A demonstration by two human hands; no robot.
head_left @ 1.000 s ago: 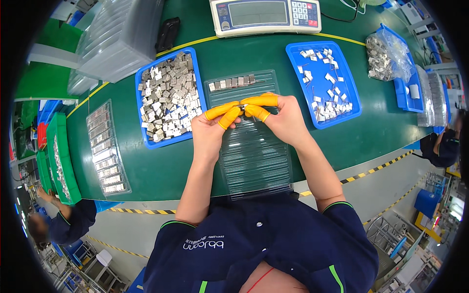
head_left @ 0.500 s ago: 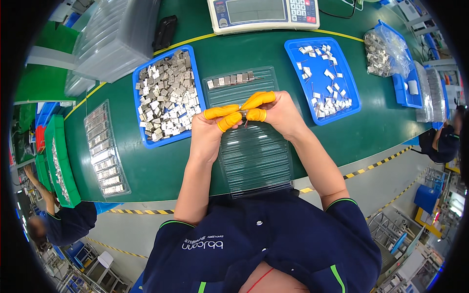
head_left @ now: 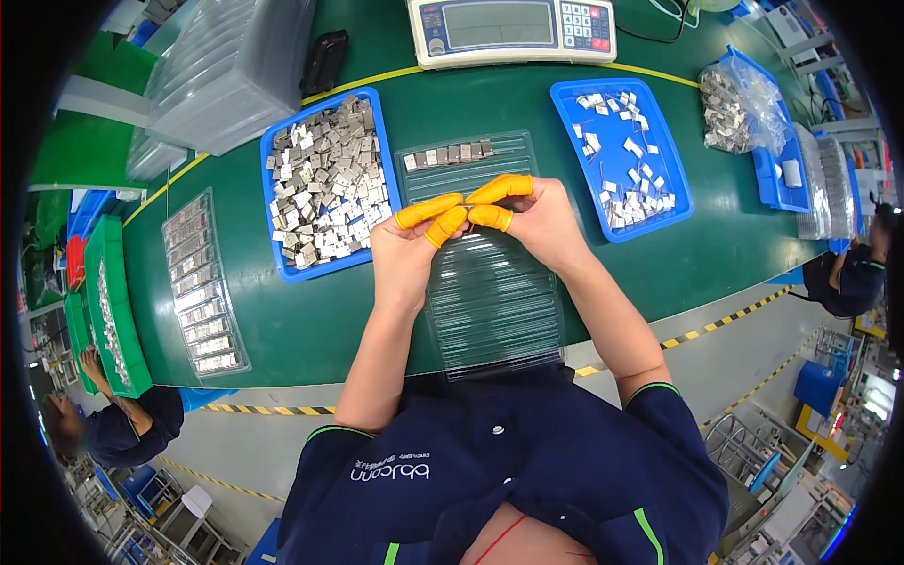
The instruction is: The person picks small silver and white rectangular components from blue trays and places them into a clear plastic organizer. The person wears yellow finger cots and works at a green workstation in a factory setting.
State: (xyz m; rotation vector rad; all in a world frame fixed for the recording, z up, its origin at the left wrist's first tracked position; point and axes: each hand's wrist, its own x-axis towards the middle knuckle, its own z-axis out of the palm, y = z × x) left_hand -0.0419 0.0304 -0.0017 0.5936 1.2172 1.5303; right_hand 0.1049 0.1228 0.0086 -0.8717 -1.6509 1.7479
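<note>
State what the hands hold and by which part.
The left hand and right hand pinch a small piece between them; it is almost wholly covered, so which part cannot be told.

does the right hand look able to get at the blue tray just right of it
Probably yes: only the clear tray's edge and green tabletop seem to lie between the right hand and the blue tray. It looks busy, though, pinching a small part together with the left hand.

open strip of desk (head_left: 554, 155) between clear tray (head_left: 494, 320) and right blue tray (head_left: 607, 155), wider room right of that, left blue tray (head_left: 330, 266) crowding the clear tray's left edge, scale (head_left: 508, 28) blocking the far side
</note>
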